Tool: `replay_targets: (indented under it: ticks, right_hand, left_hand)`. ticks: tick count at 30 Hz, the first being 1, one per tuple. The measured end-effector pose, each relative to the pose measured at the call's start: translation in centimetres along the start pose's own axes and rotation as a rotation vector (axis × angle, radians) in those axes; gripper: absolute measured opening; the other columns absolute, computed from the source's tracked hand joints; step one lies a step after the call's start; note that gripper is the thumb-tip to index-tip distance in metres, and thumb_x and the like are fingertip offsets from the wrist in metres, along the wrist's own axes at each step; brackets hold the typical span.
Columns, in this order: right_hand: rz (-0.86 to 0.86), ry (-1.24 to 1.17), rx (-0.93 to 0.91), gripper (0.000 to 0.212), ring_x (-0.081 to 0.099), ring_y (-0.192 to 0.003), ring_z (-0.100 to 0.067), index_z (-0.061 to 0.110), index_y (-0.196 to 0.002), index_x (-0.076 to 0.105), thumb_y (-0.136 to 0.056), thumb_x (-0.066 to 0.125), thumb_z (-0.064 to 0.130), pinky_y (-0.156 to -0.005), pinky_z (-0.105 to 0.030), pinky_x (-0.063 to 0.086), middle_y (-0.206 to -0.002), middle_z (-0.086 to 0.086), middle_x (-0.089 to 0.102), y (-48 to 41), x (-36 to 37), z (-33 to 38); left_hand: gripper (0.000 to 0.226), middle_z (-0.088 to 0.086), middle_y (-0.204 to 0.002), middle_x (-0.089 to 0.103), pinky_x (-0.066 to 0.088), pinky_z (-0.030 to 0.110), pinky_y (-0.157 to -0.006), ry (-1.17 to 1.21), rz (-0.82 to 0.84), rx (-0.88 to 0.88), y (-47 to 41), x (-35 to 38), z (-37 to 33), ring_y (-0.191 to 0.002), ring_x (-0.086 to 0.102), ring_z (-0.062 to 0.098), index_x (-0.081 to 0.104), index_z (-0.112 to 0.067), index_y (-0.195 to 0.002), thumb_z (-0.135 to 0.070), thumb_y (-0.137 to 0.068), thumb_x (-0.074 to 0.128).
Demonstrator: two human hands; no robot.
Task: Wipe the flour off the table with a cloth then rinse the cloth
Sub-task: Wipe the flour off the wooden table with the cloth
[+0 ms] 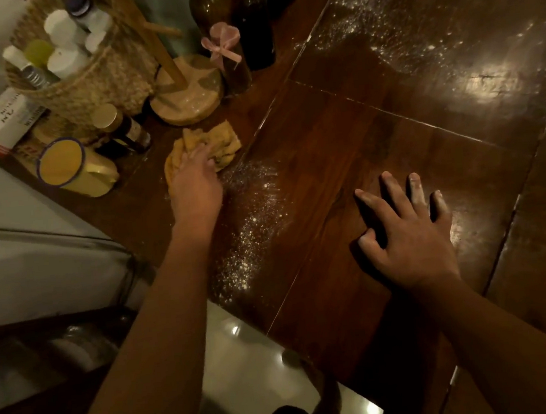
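Observation:
A crumpled yellow cloth (223, 143) lies on the dark wooden table (343, 154) at the left. My left hand (195, 184) rests on the cloth's near part, and its fingertips are hard to make out. A streak of white flour (253, 221) runs from just right of the cloth down to the table's near edge. More flour (392, 34) is scattered across the far right of the table. My right hand (406, 231) lies flat on the wood with fingers spread and flour on the fingertips.
Left of the cloth stand a yellow enamel mug (70, 166), a small dark jar (122, 127), a woven basket (88, 77) of bottles and a round wooden stand (189, 98). Dark bottles (249, 24) stand behind. Tiled floor (262, 366) shows below the table edge.

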State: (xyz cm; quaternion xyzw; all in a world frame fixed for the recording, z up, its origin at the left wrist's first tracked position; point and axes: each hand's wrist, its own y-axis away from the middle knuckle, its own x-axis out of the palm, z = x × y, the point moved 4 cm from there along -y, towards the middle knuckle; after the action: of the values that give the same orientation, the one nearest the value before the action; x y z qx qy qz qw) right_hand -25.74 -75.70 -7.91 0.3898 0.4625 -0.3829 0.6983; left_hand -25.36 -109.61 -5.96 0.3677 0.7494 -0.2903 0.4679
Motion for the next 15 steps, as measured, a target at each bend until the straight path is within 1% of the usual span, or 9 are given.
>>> replay_targets:
  ticks: [2, 4, 7, 8, 9, 11, 12, 13, 15]
  right_hand:
    - [0.002, -0.011, -0.003, 0.062, -0.007, -0.154, -0.028, 0.047, -0.152, 0.024, -0.091, 0.033, 0.053, -0.121, -0.057, -0.001, -0.168, 0.001, 0.006, 0.0, 0.0, 0.0]
    - [-0.001, -0.011, -0.004, 0.061, -0.007, -0.154, -0.029, 0.046, -0.151, 0.025, -0.091, 0.033, 0.052, -0.121, -0.057, -0.001, -0.168, 0.001, 0.006, -0.1, 0.1, 0.1]
    - [0.002, -0.015, -0.007, 0.061, -0.006, -0.154, -0.029, 0.045, -0.151, 0.026, -0.091, 0.033, 0.053, -0.121, -0.058, -0.001, -0.168, 0.0, 0.007, -0.1, 0.1, 0.1]
    - [0.006, -0.014, -0.007, 0.062, -0.007, -0.154, -0.029, 0.045, -0.152, 0.025, -0.091, 0.032, 0.053, -0.121, -0.058, -0.001, -0.168, 0.0, 0.007, -0.1, 0.1, 0.1]
    - [0.009, -0.011, -0.008, 0.062, -0.007, -0.154, -0.029, 0.045, -0.152, 0.025, -0.09, 0.032, 0.053, -0.121, -0.058, -0.002, -0.168, 0.0, 0.006, -0.1, 0.0, 0.1]
    - [0.011, -0.001, -0.012, 0.063, -0.008, -0.154, -0.029, 0.044, -0.152, 0.024, -0.091, 0.032, 0.054, -0.121, -0.058, -0.002, -0.168, 0.0, 0.005, 0.0, 0.0, 0.2]
    - [0.009, 0.001, -0.013, 0.062, -0.008, -0.154, -0.029, 0.044, -0.152, 0.024, -0.091, 0.033, 0.054, -0.121, -0.058, -0.002, -0.168, 0.0, 0.005, 0.0, -0.1, 0.2]
    - [0.007, 0.001, -0.015, 0.062, -0.007, -0.154, -0.029, 0.044, -0.152, 0.024, -0.091, 0.033, 0.054, -0.121, -0.058, -0.001, -0.168, 0.0, 0.005, 0.0, -0.1, 0.2]
    - [0.006, -0.002, -0.019, 0.061, -0.006, -0.154, -0.029, 0.044, -0.151, 0.025, -0.091, 0.034, 0.053, -0.121, -0.058, -0.001, -0.168, 0.0, 0.006, 0.0, -0.1, 0.3]
  left_hand:
    - [0.037, 0.006, -0.14, 0.052, 0.036, 0.042, -0.108, -0.027, -0.031, -0.086, 0.7, -1.8, 2.9, -0.131, 0.044, 0.027, 0.052, -0.019, -0.135, -0.016, -0.1, 0.042]
    - [0.038, 0.012, -0.139, 0.051, 0.033, 0.043, -0.108, -0.086, -0.063, -0.14, 0.3, -2.8, 4.2, -0.132, 0.04, 0.033, 0.053, -0.017, -0.135, -0.014, -0.098, 0.043]
    - [0.04, 0.016, -0.142, 0.046, 0.026, 0.042, -0.108, -0.165, -0.068, -0.239, -0.2, -2.7, 2.4, -0.135, 0.033, 0.035, 0.051, -0.016, -0.136, -0.01, -0.099, 0.041]
    - [0.041, 0.016, -0.144, 0.044, 0.023, 0.042, -0.109, -0.179, -0.047, -0.175, -0.2, -2.2, 1.3, -0.136, 0.031, 0.035, 0.05, -0.017, -0.137, -0.007, -0.098, 0.04]
    - [0.044, 0.014, -0.146, 0.043, 0.021, 0.042, -0.111, -0.166, -0.013, -0.047, -0.1, -1.5, 0.5, -0.138, 0.03, 0.036, 0.049, -0.018, -0.138, -0.004, -0.098, 0.04]
    - [0.047, 0.007, -0.147, 0.043, 0.018, 0.047, -0.118, -0.089, 0.123, 0.201, -0.3, -0.8, 0.9, -0.141, 0.028, 0.035, 0.047, -0.023, -0.14, -0.004, -0.097, 0.041]
    - [0.046, 0.004, -0.147, 0.044, 0.02, 0.049, -0.118, -0.074, 0.18, 0.245, -1.0, -0.8, 2.0, -0.141, 0.03, 0.032, 0.046, -0.025, -0.14, -0.008, -0.097, 0.042]
    - [0.044, 0.002, -0.147, 0.045, 0.022, 0.047, -0.117, -0.074, 0.206, 0.237, -1.9, -0.9, 3.3, -0.14, 0.032, 0.03, 0.047, -0.026, -0.14, -0.011, -0.098, 0.043]
    - [0.042, 0.003, -0.146, 0.045, 0.027, 0.041, -0.115, -0.115, 0.195, 0.147, -2.9, -1.6, 4.9, -0.137, 0.036, 0.03, 0.047, -0.026, -0.14, -0.015, -0.099, 0.042]
